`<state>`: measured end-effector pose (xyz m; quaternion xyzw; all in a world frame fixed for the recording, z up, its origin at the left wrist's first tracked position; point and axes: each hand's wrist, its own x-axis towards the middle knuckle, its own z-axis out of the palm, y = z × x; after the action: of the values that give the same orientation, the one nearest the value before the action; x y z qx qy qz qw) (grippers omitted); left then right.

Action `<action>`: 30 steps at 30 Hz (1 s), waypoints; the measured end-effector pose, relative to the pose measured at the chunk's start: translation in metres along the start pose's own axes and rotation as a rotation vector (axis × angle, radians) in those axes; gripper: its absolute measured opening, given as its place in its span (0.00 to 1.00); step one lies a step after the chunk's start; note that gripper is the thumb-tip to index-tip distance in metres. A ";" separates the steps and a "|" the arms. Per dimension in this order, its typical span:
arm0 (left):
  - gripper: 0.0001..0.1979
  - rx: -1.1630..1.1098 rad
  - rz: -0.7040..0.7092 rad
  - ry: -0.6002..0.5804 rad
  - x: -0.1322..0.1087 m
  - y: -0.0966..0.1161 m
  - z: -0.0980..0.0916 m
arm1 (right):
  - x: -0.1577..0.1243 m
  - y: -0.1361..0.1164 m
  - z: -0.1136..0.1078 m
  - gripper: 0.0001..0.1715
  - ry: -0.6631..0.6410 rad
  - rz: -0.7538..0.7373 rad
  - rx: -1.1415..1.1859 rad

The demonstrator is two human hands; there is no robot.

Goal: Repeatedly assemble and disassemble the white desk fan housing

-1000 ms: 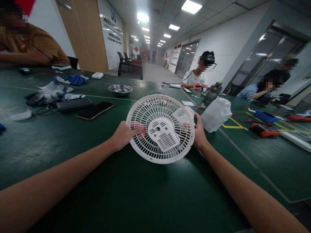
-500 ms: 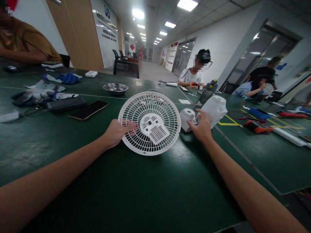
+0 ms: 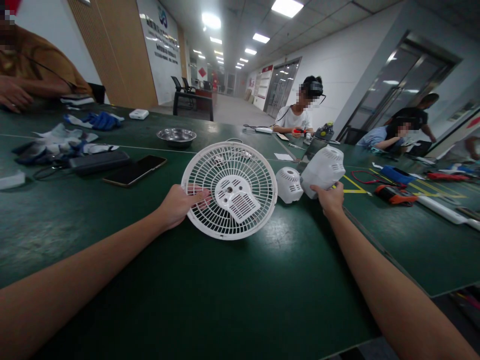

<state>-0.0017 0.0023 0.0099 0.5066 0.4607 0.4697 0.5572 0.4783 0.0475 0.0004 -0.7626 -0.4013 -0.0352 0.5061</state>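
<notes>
Right hand (image 3: 330,198) has left the small white cap (image 3: 288,184) it touched half a second ago and now sits further right, at centre right of the frame, on the lower end of the white motor housing (image 3: 323,169). Its thumb lies on the near face and its fingers curl behind, closed about the housing, which stands tilted on the green table (image 3: 240,290). Left hand (image 3: 179,204) remains at the left rim of the fan grille (image 3: 229,189), pinching it, thumb on the near side and fingers (image 3: 200,192) showing through the slats. The grille sits at centre frame, tilted, its lower edge at the table. The cap stands between grille and housing, just beside both. To the left lie a phone (image 3: 135,170) and a black case (image 3: 99,161); a steel bowl (image 3: 176,136) stands behind the grille. Blue gloves (image 3: 98,120) lie at upper left, near a co-worker's hand (image 3: 13,95).
</notes>
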 end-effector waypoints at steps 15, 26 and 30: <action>0.06 0.025 0.027 0.008 0.003 -0.003 0.002 | -0.047 -0.078 -0.013 0.43 0.030 -0.200 0.200; 0.05 0.009 0.011 0.009 0.002 -0.002 0.002 | -0.043 -0.070 -0.013 0.45 -0.044 -0.149 0.070; 0.05 -0.003 0.014 -0.004 0.003 -0.003 0.000 | -0.019 -0.056 -0.024 0.43 0.060 -0.083 0.050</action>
<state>-0.0007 0.0048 0.0064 0.5097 0.4554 0.4732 0.5557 0.4378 0.0266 0.0450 -0.7312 -0.4177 -0.0690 0.5349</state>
